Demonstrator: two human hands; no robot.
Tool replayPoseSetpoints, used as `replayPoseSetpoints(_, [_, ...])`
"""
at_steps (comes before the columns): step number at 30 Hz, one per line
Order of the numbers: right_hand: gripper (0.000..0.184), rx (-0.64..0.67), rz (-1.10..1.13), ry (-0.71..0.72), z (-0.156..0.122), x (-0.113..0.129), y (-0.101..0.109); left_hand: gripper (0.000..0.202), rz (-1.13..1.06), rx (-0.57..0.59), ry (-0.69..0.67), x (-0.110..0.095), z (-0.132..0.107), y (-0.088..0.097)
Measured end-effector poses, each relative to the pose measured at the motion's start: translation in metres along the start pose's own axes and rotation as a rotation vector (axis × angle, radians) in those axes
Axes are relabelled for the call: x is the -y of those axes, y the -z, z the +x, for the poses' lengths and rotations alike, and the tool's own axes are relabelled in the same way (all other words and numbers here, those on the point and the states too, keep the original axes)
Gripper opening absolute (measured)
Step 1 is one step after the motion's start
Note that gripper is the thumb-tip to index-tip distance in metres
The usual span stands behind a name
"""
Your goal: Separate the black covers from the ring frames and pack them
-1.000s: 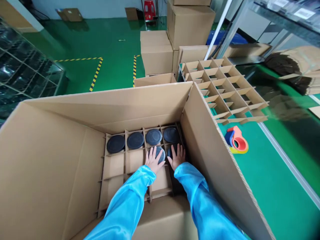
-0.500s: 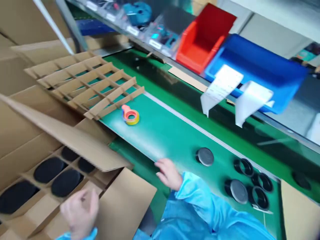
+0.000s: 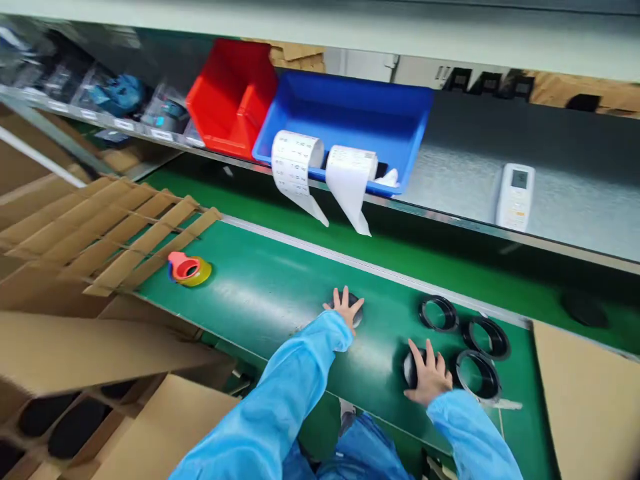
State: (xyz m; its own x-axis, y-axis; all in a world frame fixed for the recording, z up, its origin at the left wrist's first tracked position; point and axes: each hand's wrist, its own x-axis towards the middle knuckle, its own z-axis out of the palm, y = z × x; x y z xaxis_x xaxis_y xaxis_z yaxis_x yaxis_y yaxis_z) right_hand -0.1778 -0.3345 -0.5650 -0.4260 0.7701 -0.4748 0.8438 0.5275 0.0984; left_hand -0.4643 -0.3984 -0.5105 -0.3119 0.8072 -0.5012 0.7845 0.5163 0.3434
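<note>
Left hand [image 3: 345,312], lower centre, and right hand [image 3: 432,383], lower right: fingers [image 3: 431,356] spread over partly hidden black discs [image 3: 411,371]; whether gripped cannot be told. Carton [image 3: 167,427], lower left, cut off.

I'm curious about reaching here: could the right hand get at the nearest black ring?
Probably yes: the right hand is over a dark round piece, but the black ring lies close beside it, nothing visible between.

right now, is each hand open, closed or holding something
Left hand: open, spread over a dark round piece.
Right hand: open, spread over another dark round piece.
</note>
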Motion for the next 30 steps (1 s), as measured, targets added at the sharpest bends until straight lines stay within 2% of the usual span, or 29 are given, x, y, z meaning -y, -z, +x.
replayPoseSetpoints(2, [0.113,-0.073,0.018,0.053,-0.003,-0.007,-0.013,0.109,-0.031,-0.008,0.012,-0.004,-0.001,0.004])
replayPoseSetpoints(5, [0.102,-0.153,0.081,0.091,0.000,-0.015,-0.023,0.105,-0.107,-0.050,0.016,0.008,-0.033,-0.002])
replayPoseSetpoints(7, [0.096,-0.172,0.144,0.167,0.010,-0.007,-0.018,0.109,-0.211,-0.110,0.003,0.030,-0.074,-0.008])
replayPoseSetpoints(8, [0.094,-0.176,0.178,0.239,0.016,0.005,-0.011,0.111,-0.278,-0.156,-0.005,0.044,-0.100,-0.010])
replayPoseSetpoints(10, [0.091,-0.162,0.252,0.466,0.023,0.047,0.011,0.112,-0.410,-0.279,0.021,0.079,-0.160,-0.015])
replayPoseSetpoints(12, [0.092,-0.105,0.324,0.765,0.014,0.110,0.039,0.112,-0.498,-0.428,0.145,0.119,-0.227,-0.020])
replayPoseSetpoints(14, [0.095,0.013,0.367,1.066,-0.013,0.185,0.067,0.109,-0.545,-0.593,0.336,0.166,-0.292,-0.030])
replayPoseSetpoints(17, [0.098,0.230,0.324,1.404,-0.081,0.308,0.092,0.103,-0.541,-0.776,0.709,0.252,-0.378,-0.055])
replayPoseSetpoints(19, [0.102,0.291,0.258,1.528,-0.131,0.395,0.090,0.099,-0.519,-0.797,0.988,0.318,-0.426,-0.078])
replayPoseSetpoints(22, [0.107,0.194,0.128,1.602,-0.200,0.531,0.055,0.095,-0.553,-0.753,1.318,0.414,-0.488,-0.121])
replayPoseSetpoints(25, [0.111,0.093,-0.100,1.600,-0.254,0.659,-0.006,0.095,-0.627,-0.668,1.494,0.491,-0.533,-0.166])
replayPoseSetpoints(28, [0.118,0.069,-0.308,1.603,-0.291,0.757,-0.073,0.098,-0.670,-0.584,1.538,0.543,-0.557,-0.206])
replayPoseSetpoints(30, [0.121,0.064,-0.399,1.620,-0.305,0.801,-0.113,0.100,-0.688,-0.545,1.533,0.567,-0.562,-0.227])
